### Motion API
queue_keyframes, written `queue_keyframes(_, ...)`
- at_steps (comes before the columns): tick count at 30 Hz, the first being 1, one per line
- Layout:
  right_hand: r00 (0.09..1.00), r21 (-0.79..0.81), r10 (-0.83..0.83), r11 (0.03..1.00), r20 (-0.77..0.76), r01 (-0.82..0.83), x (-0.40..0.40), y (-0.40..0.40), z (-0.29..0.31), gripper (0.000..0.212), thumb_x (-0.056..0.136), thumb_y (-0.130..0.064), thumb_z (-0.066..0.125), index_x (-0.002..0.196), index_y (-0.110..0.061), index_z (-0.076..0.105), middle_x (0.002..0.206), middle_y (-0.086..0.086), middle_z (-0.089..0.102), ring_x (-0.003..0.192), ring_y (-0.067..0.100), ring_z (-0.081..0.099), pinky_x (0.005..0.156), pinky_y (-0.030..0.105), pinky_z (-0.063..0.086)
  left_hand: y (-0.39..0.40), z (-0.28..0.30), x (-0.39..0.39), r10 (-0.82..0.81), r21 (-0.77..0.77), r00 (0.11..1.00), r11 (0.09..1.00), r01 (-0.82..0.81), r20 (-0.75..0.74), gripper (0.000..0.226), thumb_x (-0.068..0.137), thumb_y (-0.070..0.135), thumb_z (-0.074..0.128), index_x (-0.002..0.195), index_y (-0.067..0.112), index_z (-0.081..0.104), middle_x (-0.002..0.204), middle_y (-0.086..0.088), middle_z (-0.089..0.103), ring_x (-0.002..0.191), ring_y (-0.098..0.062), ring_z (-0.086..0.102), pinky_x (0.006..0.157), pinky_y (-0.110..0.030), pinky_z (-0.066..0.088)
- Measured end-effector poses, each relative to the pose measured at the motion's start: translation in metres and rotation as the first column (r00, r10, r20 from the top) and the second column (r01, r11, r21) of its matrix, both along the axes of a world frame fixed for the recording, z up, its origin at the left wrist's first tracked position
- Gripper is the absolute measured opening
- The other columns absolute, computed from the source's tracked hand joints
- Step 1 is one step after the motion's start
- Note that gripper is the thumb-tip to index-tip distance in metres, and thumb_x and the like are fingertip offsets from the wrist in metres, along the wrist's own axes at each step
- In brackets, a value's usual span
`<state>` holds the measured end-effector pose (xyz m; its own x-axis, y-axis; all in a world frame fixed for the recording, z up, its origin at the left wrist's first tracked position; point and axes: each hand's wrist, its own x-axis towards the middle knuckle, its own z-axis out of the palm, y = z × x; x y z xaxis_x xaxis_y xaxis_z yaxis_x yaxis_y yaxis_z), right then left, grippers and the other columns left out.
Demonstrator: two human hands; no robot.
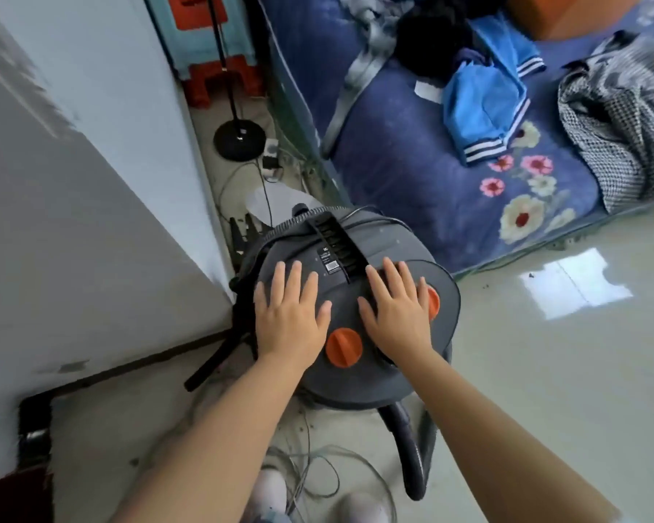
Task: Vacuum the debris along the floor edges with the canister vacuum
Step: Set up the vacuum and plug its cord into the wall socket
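A round grey canister vacuum (pixel 389 239) stands on the floor at the middle of the head view, with a black carry handle (pixel 338 243) across its top and an orange knob (pixel 343 347) near its front. My left hand (pixel 289 315) lies flat on the left of the lid, fingers straight and spread. My right hand (pixel 397 311) lies flat on the right of the lid, partly covering a second orange knob (pixel 434 300). The black hose (pixel 412 458) curves down from the canister's front. Small dark specks of debris (pixel 486 285) lie on the tiles by the mattress edge.
A white wall panel (pixel 91 220) stands close on the left. A mattress with a blue floral sheet (pixel 431 175) and clothes lies at the right rear. A black lamp stand base (pixel 239 139) and cables fill the narrow gap behind. Thin wires (pixel 318 473) loop on the floor near my feet.
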<state>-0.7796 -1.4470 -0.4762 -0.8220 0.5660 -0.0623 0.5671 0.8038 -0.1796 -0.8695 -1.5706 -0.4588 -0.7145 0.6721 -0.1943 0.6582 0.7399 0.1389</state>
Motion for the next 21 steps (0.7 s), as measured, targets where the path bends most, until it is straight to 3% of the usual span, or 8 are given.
queue_keyframes(2, 0.995, 0.078, 0.007, 0.997, -0.097, 0.0, 0.004, 0.002, -0.016, 0.05, 0.086, -0.038, 0.039, 0.123, -0.013, 0.062, 0.127, 0.015, 0.06, 0.119, 0.039, 0.055, 0.098, 0.057, 0.036, 0.0, -0.023, 0.002, -0.035, 0.113, 0.999, 0.993, 0.035, 0.002, 0.052, 0.088, 0.038, 0.035, 0.121, 0.008, 0.062, 0.13, -0.018, 0.056, 0.123, -0.038, 0.05, 0.091, -0.058, 0.045)
queue_keyframes(3, 0.991, 0.113, 0.019, 0.994, -0.13, -0.004, 0.005, 0.003, -0.02, 0.048, 0.086, -0.037, 0.04, 0.121, -0.014, 0.063, 0.124, 0.014, 0.061, 0.117, 0.037, 0.056, 0.098, 0.054, 0.038, -0.001, -0.031, 0.003, -0.048, 0.162, 0.999, 0.986, 0.046, 0.01, 0.051, 0.087, 0.035, 0.036, 0.118, 0.005, 0.064, 0.125, -0.02, 0.059, 0.118, -0.041, 0.054, 0.086, -0.06, 0.047)
queue_keyframes(7, 0.969, 0.238, 0.066, 0.971, -0.237, -0.008, 0.007, 0.013, -0.035, 0.044, 0.086, -0.036, 0.043, 0.117, -0.015, 0.066, 0.117, 0.011, 0.064, 0.113, 0.032, 0.058, 0.098, 0.047, 0.041, 0.002, -0.047, 0.007, -0.079, 0.282, 0.997, 0.956, 0.083, -0.026, 0.051, 0.09, 0.03, 0.031, 0.126, 0.003, 0.057, 0.131, -0.024, 0.053, 0.124, -0.045, 0.046, 0.093, -0.063, 0.038)
queue_keyframes(11, 0.962, 0.315, 0.086, 0.949, -0.259, 0.0, 0.023, 0.007, -0.04, 0.043, 0.087, -0.036, 0.043, 0.116, -0.014, 0.066, 0.115, 0.012, 0.065, 0.104, 0.032, 0.058, 0.098, 0.045, 0.029, -0.009, -0.049, 0.015, -0.13, 0.277, 0.99, 0.951, 0.138, -0.048, 0.056, 0.091, 0.032, 0.025, 0.133, 0.004, 0.049, 0.14, -0.024, 0.044, 0.132, -0.044, 0.036, 0.102, -0.061, 0.029)
queue_keyframes(13, 0.96, 0.344, 0.087, 0.939, -0.266, 0.01, 0.038, -0.001, -0.043, 0.043, 0.087, -0.036, 0.045, 0.117, -0.014, 0.066, 0.115, 0.013, 0.065, 0.103, 0.03, 0.049, 0.097, 0.045, 0.028, -0.019, -0.047, 0.016, -0.166, 0.253, 0.986, 0.953, 0.169, -0.033, 0.06, 0.091, 0.035, 0.022, 0.137, 0.005, 0.046, 0.144, -0.023, 0.039, 0.135, -0.043, 0.031, 0.105, -0.06, 0.025)
queue_keyframes(17, 0.968, 0.34, 0.011, 0.937, -0.251, 0.078, 0.075, -0.039, -0.043, 0.043, 0.086, -0.035, 0.046, 0.117, -0.014, 0.066, 0.116, 0.012, 0.065, 0.105, 0.027, 0.044, 0.1, 0.049, 0.027, -0.046, -0.048, 0.026, -0.278, 0.225, 0.951, 0.926, 0.302, -0.135, 0.052, 0.09, 0.029, 0.032, 0.129, 0.002, 0.054, 0.134, -0.026, 0.05, 0.124, -0.049, 0.043, 0.095, -0.065, 0.033)
queue_keyframes(21, 0.979, 0.305, -0.064, 0.944, -0.193, 0.122, 0.115, -0.075, -0.037, 0.047, 0.085, -0.035, 0.044, 0.119, -0.011, 0.064, 0.117, 0.014, 0.064, 0.113, 0.034, 0.057, 0.101, 0.052, 0.025, -0.065, -0.044, 0.05, -0.364, 0.189, 0.914, 0.899, 0.395, -0.178, 0.051, 0.089, 0.03, 0.034, 0.127, 0.004, 0.056, 0.132, -0.022, 0.053, 0.122, -0.046, 0.047, 0.094, -0.063, 0.034)
